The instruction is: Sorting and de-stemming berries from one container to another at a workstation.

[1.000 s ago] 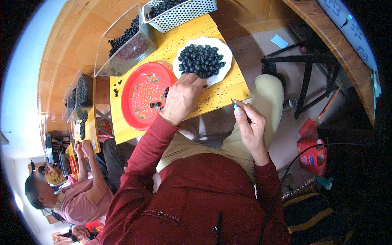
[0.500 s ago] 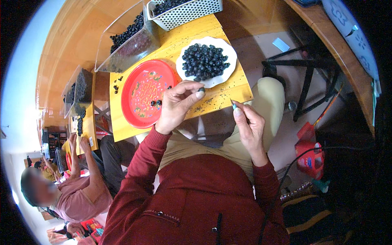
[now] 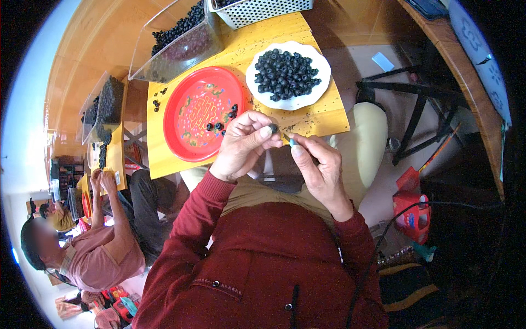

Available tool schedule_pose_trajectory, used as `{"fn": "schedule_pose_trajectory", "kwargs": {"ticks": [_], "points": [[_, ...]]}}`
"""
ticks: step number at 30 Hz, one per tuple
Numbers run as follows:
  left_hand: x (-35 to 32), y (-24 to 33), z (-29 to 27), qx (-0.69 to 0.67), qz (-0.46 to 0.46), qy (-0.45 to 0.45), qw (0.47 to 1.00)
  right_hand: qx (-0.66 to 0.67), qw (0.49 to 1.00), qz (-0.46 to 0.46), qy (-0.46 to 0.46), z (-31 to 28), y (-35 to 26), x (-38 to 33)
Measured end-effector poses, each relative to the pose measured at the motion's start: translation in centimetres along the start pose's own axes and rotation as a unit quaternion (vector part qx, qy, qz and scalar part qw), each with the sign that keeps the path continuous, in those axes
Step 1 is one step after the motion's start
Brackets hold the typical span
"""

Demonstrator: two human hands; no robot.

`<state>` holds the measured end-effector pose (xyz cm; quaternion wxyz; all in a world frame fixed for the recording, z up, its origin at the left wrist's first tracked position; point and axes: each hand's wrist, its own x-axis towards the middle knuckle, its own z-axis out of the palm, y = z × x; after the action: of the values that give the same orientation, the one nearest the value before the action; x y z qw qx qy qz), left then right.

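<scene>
Pinching dark ball [image 3: 273, 128] left, thin tool [image 3: 292, 142] right, hands [image 3: 245, 143] [image 3: 322, 169] close together.

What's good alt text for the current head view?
A person's left hand pinches a round, dark bead-like piece while the right hand holds a slim, partly turquoise tool close to it. On the yellow wooden table are a round red patterned tray with a few dark pieces and a scalloped white plate heaped with more.
</scene>
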<state>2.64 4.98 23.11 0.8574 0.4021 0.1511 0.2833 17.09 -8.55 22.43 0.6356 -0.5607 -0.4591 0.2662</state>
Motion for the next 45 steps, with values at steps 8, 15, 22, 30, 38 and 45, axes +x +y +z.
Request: {"fn": "schedule_pose_trajectory", "kwargs": {"ticks": [8, 15, 22, 30, 38, 45], "points": [[-0.6, -0.5, -0.6, -0.028, -0.011, -0.033, 0.999, -0.022, 0.999, -0.026, -0.008, 0.6, -0.2, 0.2], [-0.8, -0.4, 0.1, -0.022, 0.006, -0.022, 0.999, -0.051, 0.998, -0.028, -0.015, 0.0, -0.8, 0.0], [-1.4, 0.1, 1.4, 0.042, 0.037, -0.057, 0.997, -0.100, 0.995, -0.016, 0.021, -0.7, 0.0, 0.1], [-1.4, 0.7, 2.0, 0.038, 0.035, -0.076, 0.996, -0.029, 0.999, -0.011, 0.019, -2.1, -0.3, 0.8], [-1.9, 0.6, 1.3, 0.053, -0.007, -0.037, 0.998, 0.036, 0.999, -0.037, -0.003, -0.4, -0.8, 0.0], [-2.6, 0.2, 1.3, 0.108, -0.010, -0.035, 0.993, 0.181, 0.983, 0.024, -0.029, 0.8, -1.1, 0.1]]}}
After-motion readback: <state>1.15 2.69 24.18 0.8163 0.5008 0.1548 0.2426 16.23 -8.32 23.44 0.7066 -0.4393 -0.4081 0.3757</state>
